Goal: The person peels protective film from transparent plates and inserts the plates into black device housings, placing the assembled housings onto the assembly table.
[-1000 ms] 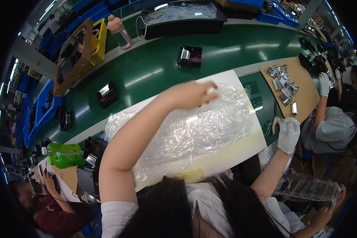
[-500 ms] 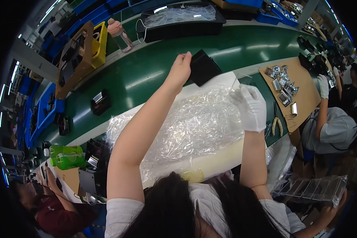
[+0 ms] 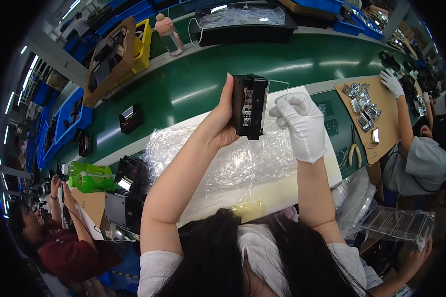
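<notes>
My bare left hand (image 3: pixel 223 123) grips a black box-shaped part (image 3: pixel 249 106), holding it up above the bench with its open side turned toward me. My right hand (image 3: pixel 302 123), in a white glove, rests against the part's right edge, where a thin clear plastic piece (image 3: pixel 277 84) sticks out. Below both hands a crumpled sheet of clear plastic film (image 3: pixel 223 168) covers a white board (image 3: pixel 302 185) on the bench.
A green conveyor belt (image 3: pixel 193 84) carries more black parts (image 3: pixel 131 118). Green bottles (image 3: pixel 86 177) and black units (image 3: pixel 126 198) sit at my left. A neighbour's gloved hand (image 3: pixel 392 81) works over a brown board (image 3: pixel 369 111) with metal pieces. Pliers (image 3: pixel 353 151) lie near it.
My left hand reached to the belt, took the black part and lifted it toward me. My gloved right hand rose from the bench's right edge to meet the part.
</notes>
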`<state>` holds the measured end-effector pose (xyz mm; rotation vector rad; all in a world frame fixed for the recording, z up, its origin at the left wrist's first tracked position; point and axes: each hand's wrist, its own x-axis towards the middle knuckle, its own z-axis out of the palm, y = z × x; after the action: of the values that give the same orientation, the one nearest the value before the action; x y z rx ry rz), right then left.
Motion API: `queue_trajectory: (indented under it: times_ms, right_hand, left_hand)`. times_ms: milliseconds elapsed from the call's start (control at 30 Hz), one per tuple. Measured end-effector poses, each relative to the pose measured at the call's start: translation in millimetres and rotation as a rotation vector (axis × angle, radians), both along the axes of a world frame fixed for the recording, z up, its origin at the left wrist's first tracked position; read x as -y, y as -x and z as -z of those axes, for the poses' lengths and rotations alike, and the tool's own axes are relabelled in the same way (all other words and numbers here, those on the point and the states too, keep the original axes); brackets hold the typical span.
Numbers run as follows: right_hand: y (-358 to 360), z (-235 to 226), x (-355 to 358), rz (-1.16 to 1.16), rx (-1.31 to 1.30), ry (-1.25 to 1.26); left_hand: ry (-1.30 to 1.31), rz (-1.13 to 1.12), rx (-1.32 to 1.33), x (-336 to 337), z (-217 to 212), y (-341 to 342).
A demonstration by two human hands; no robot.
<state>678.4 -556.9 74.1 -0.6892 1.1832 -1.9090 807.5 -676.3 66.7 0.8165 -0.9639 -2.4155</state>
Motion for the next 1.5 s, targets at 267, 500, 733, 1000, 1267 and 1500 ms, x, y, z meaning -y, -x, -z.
queue_trajectory:
  times_ms: [267,500,733,1000,1267,1500]
  right_hand:
    - [-13,6,-1,-0.086,-0.141,-0.053]
    - [-32,5,-2,-0.008,-0.398,-0.097]
    - [-51,-1,-12,0.183,-0.596,-0.044]
    - [-49,-5,-4,0.102,-0.150,-0.025]
    - [-43,8,5,0.296,-0.803,-0.019]
    - [-49,-8,9,0.194,-0.756,-0.065]
  left_hand:
    - [0.075,-0.038,0.011,-14,8,-3]
    - [-0.076,0.072,-0.072,-8,23,-3]
    - [-0.054,-0.020,-0.198,-16,21,-4]
    - [0.013,0.108,-0.198,-6,22,-22]
    - [0.474,-0.142,-0.278,-18,22,-30]
    - [0.415,-0.202,-0.468,-23,35,-29]
